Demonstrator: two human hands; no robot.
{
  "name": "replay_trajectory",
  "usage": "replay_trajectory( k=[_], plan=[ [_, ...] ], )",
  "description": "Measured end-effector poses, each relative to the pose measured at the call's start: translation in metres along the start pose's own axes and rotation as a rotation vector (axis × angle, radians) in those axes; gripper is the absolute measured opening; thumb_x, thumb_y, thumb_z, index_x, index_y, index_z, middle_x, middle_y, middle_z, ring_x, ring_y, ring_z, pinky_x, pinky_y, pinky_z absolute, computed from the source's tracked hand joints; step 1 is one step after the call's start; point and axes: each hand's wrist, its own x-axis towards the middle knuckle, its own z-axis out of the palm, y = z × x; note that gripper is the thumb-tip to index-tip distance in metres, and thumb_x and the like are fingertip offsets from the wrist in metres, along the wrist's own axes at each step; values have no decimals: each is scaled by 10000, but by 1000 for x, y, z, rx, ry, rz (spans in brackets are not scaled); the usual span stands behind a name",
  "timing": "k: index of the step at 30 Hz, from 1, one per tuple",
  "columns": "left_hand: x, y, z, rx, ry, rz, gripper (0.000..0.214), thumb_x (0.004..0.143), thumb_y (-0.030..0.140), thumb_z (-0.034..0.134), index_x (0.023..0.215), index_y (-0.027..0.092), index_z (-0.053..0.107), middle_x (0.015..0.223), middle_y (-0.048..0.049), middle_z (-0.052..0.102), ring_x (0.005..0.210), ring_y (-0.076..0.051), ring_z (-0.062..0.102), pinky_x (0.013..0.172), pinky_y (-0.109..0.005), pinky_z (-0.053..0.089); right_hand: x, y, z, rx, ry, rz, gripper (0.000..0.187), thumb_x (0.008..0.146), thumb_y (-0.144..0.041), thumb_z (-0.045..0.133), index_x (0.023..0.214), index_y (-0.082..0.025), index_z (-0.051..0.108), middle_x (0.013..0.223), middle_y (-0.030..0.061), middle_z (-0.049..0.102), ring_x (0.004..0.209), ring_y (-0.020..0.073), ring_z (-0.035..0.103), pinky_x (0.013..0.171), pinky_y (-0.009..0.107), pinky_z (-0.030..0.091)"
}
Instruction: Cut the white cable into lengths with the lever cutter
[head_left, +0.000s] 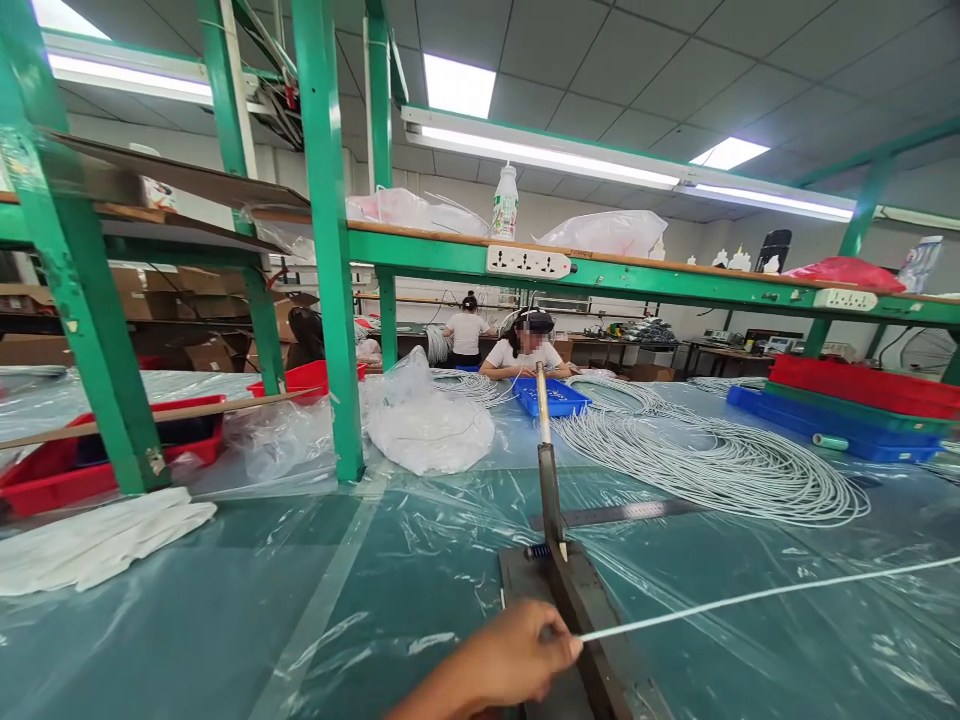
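Observation:
My left hand (517,655) reaches in from the bottom edge, its fingers closed in a pinch on the end of a thin white cable (720,605). From the fingertips the cable runs right and slightly upward, out of the frame. Below and behind the hand is a dark metal lever cutter (592,625); the hand covers part of its base. The cutter's long handle (550,490) stands raised, pointing away from me, with a pale upper section. A dark spring sits beside its pivot. My right hand is not in view.
A large coil of white cable (720,470) lies behind the cutter, near a flat metal strip (630,512). White gloves (105,535) rest at left. Green posts (330,250) hold a shelf overhead. Stacked trays (855,405) stand right. Across the table, a person sits by a blue tray (559,400).

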Motion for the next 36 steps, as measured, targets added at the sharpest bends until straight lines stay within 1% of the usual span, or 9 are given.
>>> replay_trajectory(
  k=[2, 4, 6, 9, 13, 18, 24, 28, 36],
  plan=[
    [13, -8, 7, -81, 93, 21, 372, 877, 335, 387, 872, 74, 652, 465, 47, 331, 470, -91, 335, 479, -183, 240, -8, -19, -8, -68, 266, -178, 684, 692, -444, 598, 275, -242, 94, 332, -127, -270, 335, 45, -109, 358, 182, 182],
    [17, -19, 11, -127, 172, 40, 380, 872, 318, 405, 794, 61, 674, 434, 64, 235, 460, -85, 245, 459, -186, 181, -29, -48, -25, -232, 336, -319, 793, 659, -384, 636, 289, -228, -48, 306, -124, -227, 342, 23, -97, 380, 179, 193],
    [16, -29, 16, -153, 193, 19, 351, 832, 287, 442, 750, 45, 683, 382, 61, 232, 447, -106, 242, 421, -197, 184, -50, -90, -48, -501, -213, -204, 716, 617, -310, 694, 232, -207, 99, 247, -111, 86, 296, -6, 112, 438, 167, 289],
    [14, -40, 25, -165, 210, -8, 339, 772, 329, 482, 681, 73, 686, 410, 16, 410, 489, -144, 362, 416, -206, 256, -46, -163, -81, -561, -305, -157, 286, 725, -345, 627, 508, -160, 599, 396, -37, 470, 329, 52, 372, 388, 181, 295],
    [15, -47, 30, -173, 260, -20, 247, 711, 318, 574, 700, 96, 682, 555, 6, 440, 587, -117, 381, 534, -197, 248, 36, -228, -101, -553, 191, -374, 130, 853, -203, 483, 825, -138, 592, 603, -48, 511, 384, 15, 390, 400, 150, 284],
    [25, -50, 26, -182, 215, -19, 242, 694, 261, 535, 693, 63, 675, 500, 17, 352, 506, -93, 288, 498, -235, 179, 125, -238, -105, -480, 255, -234, 234, 890, -318, 466, 1007, -121, 515, 744, -7, 523, 484, 56, 439, 440, 190, 387],
    [28, -52, 24, -56, 257, -9, 244, 707, 239, 562, 902, 163, 688, 642, -42, 601, 567, -149, 503, 533, -220, 322, 144, -237, -95, -396, 172, -166, 377, 881, -475, 423, 998, -127, 506, 762, 8, 521, 549, 81, 488, 490, 225, 437],
    [14, -30, 17, 91, 170, 77, 328, 754, 164, 474, 984, 313, 653, 984, -14, 647, 825, -227, 616, 735, -296, 441, 131, -249, -95, -356, 166, -145, 429, 865, -539, 396, 897, -124, 497, 714, 7, 507, 488, 76, 468, 435, 207, 398],
    [-1, -14, 18, 318, 224, 117, 398, 806, 116, 420, 1033, 389, 600, 979, 22, 647, 905, -248, 606, 752, -327, 450, 29, -275, -115, -154, 41, -144, 484, 906, -522, 238, 792, -147, 522, 678, 17, 552, 426, 56, 481, 394, 147, 432]
  ],
)
